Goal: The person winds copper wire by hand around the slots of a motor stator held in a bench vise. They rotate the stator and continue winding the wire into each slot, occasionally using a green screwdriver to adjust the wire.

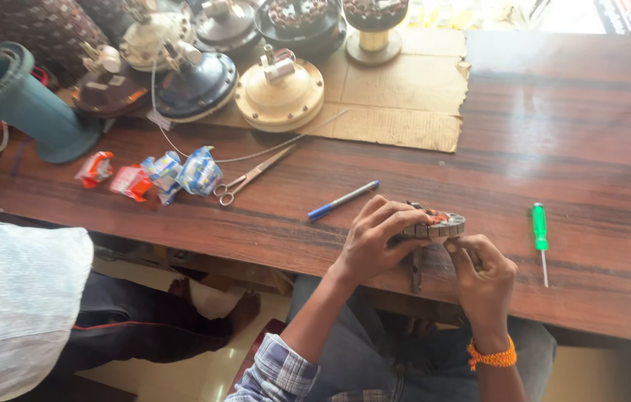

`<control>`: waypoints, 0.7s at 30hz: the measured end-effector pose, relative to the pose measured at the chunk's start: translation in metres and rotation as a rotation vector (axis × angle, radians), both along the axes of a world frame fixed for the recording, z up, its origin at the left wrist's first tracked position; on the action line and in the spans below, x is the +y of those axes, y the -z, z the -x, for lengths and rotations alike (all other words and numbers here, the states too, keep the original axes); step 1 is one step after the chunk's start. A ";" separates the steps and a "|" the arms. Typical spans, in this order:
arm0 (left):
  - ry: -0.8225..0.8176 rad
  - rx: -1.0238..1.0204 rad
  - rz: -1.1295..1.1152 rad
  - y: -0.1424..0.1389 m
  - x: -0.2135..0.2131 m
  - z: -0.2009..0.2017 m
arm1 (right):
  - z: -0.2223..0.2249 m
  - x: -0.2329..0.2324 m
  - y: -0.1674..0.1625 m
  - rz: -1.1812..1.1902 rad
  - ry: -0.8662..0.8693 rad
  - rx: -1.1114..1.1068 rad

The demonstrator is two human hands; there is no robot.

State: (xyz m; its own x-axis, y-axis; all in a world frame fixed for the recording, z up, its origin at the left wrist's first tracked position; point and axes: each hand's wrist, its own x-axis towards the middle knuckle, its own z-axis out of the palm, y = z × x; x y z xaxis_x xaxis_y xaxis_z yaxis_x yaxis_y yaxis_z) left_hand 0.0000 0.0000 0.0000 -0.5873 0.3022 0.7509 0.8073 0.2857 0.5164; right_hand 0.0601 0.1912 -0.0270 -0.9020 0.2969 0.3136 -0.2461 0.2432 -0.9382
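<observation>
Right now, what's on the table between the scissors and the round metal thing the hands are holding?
A blue pen lies between the scissors and the round metal part; the head view shows only bare wood around it.

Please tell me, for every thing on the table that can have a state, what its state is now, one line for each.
Left hand: gripping the motor stator from above.
Right hand: closed, against the stator's near edge.
Motor stator: lying flat at the table edge.
Scissors: slightly open, lying flat.
Blue pen: capped, lying flat.
Green screwdriver: lying untouched, tip toward the person.
Fan motor housings: standing partly on cardboard.
</observation>
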 end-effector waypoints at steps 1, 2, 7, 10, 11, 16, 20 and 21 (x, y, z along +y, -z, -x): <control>0.000 -0.004 0.001 -0.003 0.001 0.003 | 0.003 0.003 -0.001 -0.027 0.017 -0.006; -0.001 -0.016 0.000 -0.003 0.001 0.000 | -0.002 0.005 0.000 -0.056 0.034 -0.020; -0.029 -0.043 0.007 0.002 0.010 -0.004 | -0.008 0.018 0.011 -0.097 0.022 0.006; -0.042 -0.054 0.026 -0.001 0.010 0.000 | -0.004 0.019 0.015 -0.068 0.013 0.027; -0.037 -0.058 0.026 -0.001 0.008 0.001 | -0.004 0.018 0.017 -0.067 0.023 0.017; -0.025 -0.073 0.018 0.009 0.007 0.000 | -0.008 0.019 0.027 -0.081 0.035 0.057; -0.016 -0.007 0.001 0.006 0.010 0.011 | 0.000 0.019 0.018 -0.150 0.046 0.181; -0.017 -0.002 -0.009 0.010 0.008 0.007 | -0.004 0.017 0.018 -0.193 0.046 0.175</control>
State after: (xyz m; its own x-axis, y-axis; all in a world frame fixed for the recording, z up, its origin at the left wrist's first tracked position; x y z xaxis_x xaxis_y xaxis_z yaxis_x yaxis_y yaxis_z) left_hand -0.0071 0.0076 -0.0097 -0.5939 0.2855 0.7522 0.8013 0.2943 0.5209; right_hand 0.0639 0.2084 -0.0447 -0.8160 0.2558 0.5183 -0.3849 0.4285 -0.8174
